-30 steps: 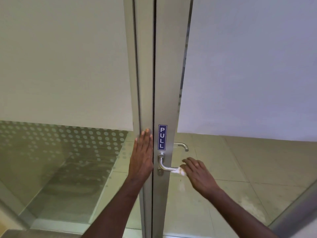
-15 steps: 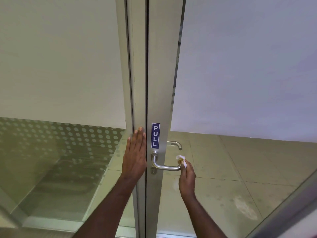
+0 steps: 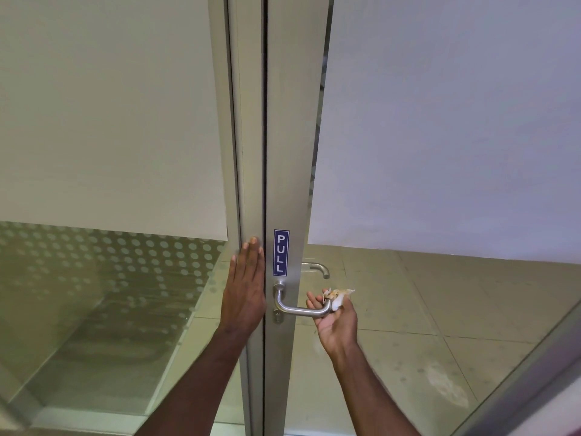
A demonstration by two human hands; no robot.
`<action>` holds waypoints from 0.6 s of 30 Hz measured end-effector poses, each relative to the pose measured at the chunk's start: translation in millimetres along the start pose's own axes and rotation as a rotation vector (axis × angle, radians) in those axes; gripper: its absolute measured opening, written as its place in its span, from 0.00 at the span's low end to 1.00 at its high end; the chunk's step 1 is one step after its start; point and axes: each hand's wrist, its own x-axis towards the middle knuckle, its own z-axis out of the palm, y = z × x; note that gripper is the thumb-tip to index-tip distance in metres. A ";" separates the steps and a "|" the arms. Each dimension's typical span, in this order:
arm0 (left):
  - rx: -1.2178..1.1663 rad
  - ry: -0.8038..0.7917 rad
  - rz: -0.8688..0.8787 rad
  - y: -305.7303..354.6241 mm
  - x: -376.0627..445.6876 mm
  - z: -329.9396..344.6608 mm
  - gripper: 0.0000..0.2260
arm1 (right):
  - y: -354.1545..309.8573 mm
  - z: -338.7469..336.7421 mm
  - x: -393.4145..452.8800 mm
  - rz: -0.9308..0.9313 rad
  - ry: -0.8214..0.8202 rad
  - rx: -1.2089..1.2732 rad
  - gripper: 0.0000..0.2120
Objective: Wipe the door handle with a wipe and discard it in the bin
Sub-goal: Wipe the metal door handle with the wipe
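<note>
The wipe [image 3: 338, 299] is being pinched in the right hand [image 3: 338, 322], bunched at the free end of the door handle [image 3: 301, 310], at 3 o'clock of its pivot. The left hand [image 3: 245, 294], flat and released, is bracing the frame [image 3: 251, 184]. The bar should be wrapped fully and swept inward.

An aluminium door frame [image 3: 279, 121] runs top to bottom through the middle of the view. Left of the frame a glass panel [image 3: 94, 309] carries an opaque pale film [image 3: 110, 105] over its upper part and a band of frosted dots [image 3: 141, 256] below that. Right of the frame the glass bears a similar blank film [image 3: 440, 121] with a cooler, bluish cast. Below it, a beige tiled floor [image 3: 456, 309] shows through, with a whitish smear [image 3: 446, 385], possibly a reflection. A blue PULL sign [image 3: 280, 252] sits on the frame.
</note>
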 end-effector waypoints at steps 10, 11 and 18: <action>0.024 -0.011 -0.008 -1.3 0.6 1.3 0.36 | 15.1 -0.7 -21.5 0.007 0.029 -0.029 0.16; 0.021 -0.007 -0.002 -1.9 0.9 2.0 0.35 | 22.3 -3.3 -25.0 0.004 0.025 -0.031 0.16; 0.007 -0.011 0.000 -1.7 2.4 4.6 0.36 | 20.1 -0.8 -28.2 0.017 0.008 -0.116 0.11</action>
